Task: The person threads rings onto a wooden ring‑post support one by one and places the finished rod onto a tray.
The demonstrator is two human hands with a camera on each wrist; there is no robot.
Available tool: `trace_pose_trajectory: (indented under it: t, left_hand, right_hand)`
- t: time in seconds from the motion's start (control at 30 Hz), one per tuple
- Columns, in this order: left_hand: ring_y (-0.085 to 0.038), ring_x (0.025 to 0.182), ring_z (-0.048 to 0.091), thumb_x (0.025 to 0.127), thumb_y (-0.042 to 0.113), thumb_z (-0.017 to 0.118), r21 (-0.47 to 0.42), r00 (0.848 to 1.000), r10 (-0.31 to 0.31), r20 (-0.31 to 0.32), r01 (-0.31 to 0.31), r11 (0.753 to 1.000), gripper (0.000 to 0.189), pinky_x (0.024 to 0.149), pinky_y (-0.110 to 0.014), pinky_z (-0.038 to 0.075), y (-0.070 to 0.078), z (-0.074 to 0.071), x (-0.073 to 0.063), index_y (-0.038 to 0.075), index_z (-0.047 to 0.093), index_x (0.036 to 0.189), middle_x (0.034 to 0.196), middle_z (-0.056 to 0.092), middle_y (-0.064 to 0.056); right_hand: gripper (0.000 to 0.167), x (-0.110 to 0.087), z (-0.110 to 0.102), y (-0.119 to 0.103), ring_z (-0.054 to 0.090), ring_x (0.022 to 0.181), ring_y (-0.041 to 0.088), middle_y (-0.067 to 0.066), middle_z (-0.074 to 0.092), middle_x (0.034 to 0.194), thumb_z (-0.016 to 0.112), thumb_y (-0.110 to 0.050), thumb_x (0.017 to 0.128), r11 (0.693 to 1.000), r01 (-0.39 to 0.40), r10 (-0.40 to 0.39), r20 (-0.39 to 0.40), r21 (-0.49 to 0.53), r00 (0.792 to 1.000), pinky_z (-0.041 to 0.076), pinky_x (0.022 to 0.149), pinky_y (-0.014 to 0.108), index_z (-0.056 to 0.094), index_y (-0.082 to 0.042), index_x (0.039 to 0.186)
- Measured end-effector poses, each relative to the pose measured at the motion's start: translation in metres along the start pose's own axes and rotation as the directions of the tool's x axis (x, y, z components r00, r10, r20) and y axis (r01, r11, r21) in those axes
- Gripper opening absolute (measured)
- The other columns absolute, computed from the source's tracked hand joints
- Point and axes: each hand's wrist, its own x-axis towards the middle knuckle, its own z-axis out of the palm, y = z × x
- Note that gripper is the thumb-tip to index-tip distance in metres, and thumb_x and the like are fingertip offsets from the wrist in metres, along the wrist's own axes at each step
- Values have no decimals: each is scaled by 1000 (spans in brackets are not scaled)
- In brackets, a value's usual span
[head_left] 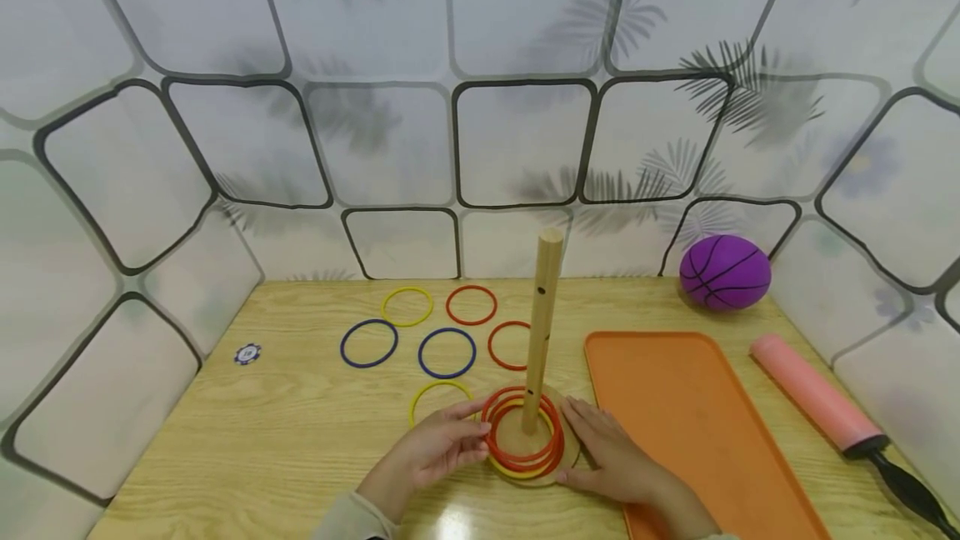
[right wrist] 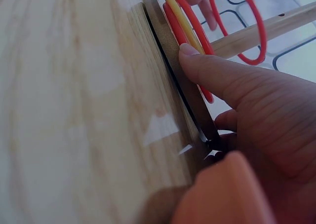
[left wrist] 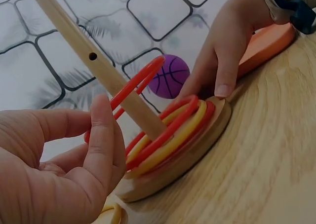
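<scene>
My left hand pinches a red ring between thumb and fingers. The ring hangs tilted around a wooden peg, above the other rings. Below it, red rings and a yellow ring lie stacked about the peg's foot on a round wooden base. My right hand grips the base's right side, its thumb on the near edge and its fingers farther round, as the right wrist view shows. A yellow ring lies partly behind my left hand.
Two blue rings, two red rings and another yellow ring lie behind the base. At the right are an orange tray, a purple ball and a pink pump. A small chip lies far left.
</scene>
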Motion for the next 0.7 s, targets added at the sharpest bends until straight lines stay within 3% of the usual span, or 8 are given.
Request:
trace_pose_trajectory:
  t: [0.3,0.7]
  left_hand:
    - [-7,66,61,92,2,56,53,998,-7,-57,10,999,64,66,-19,53,-6,-6,-5,-3,25,147,78,61,-3]
    - [-8,69,62,92,0,55,93,996,17,-83,-9,996,60,70,-22,53,-10,-13,-5,-3,29,146,82,62,-5]
  right_hand:
    - [94,0,0,0,20,138,43,26,24,150,66,-52,82,1000,-16,16,5,11,1000,8,105,61,26,2,147]
    - [93,0,0,1,20,138,44,25,24,150,65,-52,83,1000,-6,6,9,9,1000,8,105,63,25,1,148]
